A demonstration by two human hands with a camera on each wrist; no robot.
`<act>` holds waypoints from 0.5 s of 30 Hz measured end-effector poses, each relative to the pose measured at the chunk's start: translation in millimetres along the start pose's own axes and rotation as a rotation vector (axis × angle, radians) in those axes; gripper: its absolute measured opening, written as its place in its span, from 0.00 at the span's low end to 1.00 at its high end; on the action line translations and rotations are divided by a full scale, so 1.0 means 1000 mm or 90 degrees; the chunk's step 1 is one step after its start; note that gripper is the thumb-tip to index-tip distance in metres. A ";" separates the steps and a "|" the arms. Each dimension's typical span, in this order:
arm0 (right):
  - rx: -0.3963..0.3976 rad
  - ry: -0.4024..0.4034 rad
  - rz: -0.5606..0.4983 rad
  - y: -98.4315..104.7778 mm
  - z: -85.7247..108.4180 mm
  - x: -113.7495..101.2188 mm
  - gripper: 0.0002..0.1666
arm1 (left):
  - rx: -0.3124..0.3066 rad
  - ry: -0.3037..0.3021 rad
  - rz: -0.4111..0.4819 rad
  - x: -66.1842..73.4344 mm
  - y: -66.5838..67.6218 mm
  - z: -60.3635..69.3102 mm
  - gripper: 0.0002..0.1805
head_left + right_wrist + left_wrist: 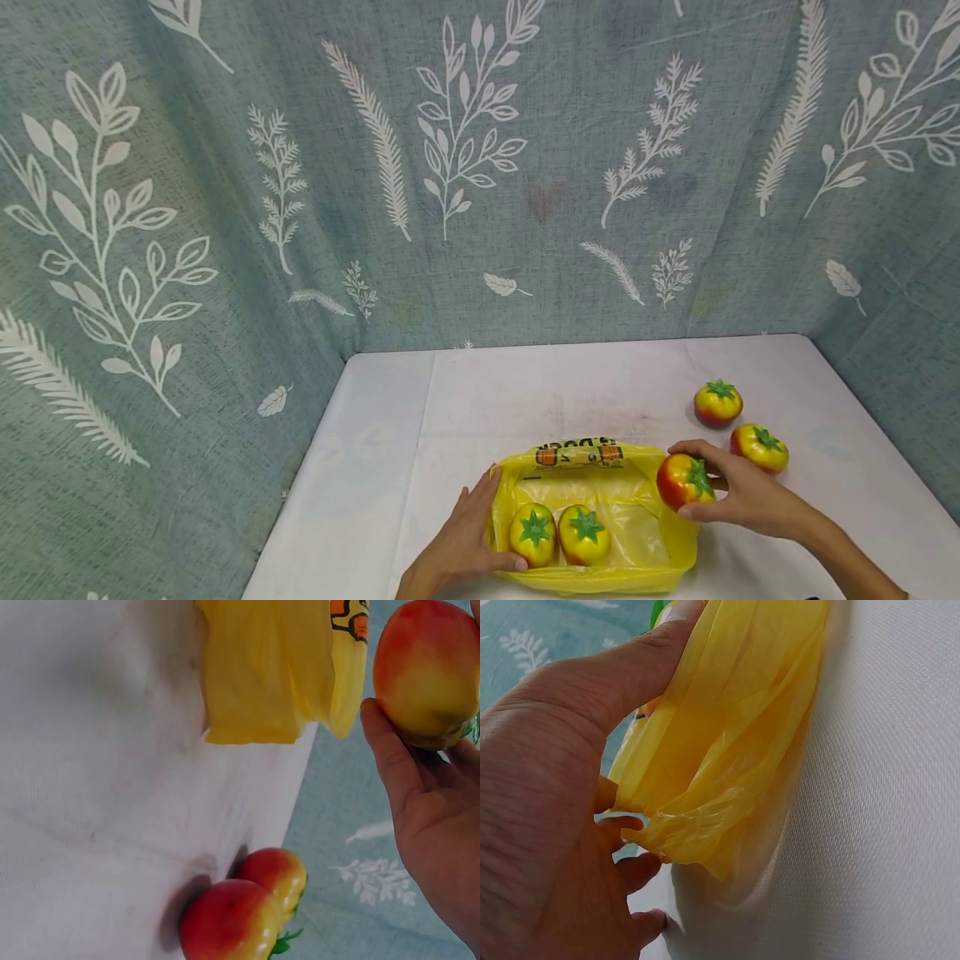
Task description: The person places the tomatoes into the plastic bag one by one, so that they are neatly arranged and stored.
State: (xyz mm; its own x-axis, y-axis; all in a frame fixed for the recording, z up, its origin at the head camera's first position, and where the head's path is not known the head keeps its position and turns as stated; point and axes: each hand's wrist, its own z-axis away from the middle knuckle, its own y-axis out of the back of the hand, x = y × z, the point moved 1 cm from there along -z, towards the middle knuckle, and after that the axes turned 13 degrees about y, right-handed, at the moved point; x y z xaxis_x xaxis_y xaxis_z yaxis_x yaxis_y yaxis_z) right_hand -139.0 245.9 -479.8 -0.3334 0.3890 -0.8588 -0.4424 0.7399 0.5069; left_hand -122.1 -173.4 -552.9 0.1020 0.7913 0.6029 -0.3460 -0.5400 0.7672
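Note:
A yellow plastic bag (637,542) lies with its mouth spread wide, two red-yellow tomatoes (532,533) (584,535) inside on its left. My left hand (467,537) holds the bag's left edge, thumb over the rim; in the left wrist view the hand (570,772) has its thumb on the yellow plastic (727,735) and fingers behind. Over the bag's right edge, my right hand (750,492) grips another tomato (684,482) between thumb and fingers. The right wrist view shows that tomato (427,667) in the hand (442,832), raised beside the bag (262,675).
Two more tomatoes (717,403) (760,447) rest on the white tabletop (525,392), behind and right of the bag, the nearer one just beyond my right hand. A blue-green curtain (487,275) with white leaf prints stands behind the table and along both sides.

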 end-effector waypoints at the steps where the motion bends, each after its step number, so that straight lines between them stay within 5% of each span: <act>1: -0.003 0.000 -0.003 -0.001 0.000 0.000 0.43 | 0.000 0.000 0.000 0.000 0.000 0.000 0.72; 15: -0.039 0.005 0.001 -0.010 -0.002 -0.002 0.44 | -0.005 0.007 -0.003 0.000 0.000 0.000 0.72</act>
State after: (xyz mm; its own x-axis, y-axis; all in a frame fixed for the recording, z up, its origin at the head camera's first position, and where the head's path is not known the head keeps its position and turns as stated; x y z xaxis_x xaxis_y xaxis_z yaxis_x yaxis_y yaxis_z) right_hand -136.2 236.7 -483.1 -0.3412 0.3853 -0.8574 -0.4922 0.7039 0.5122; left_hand -122.3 -173.0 -552.8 0.0931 0.7973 0.5963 -0.3533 -0.5335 0.7685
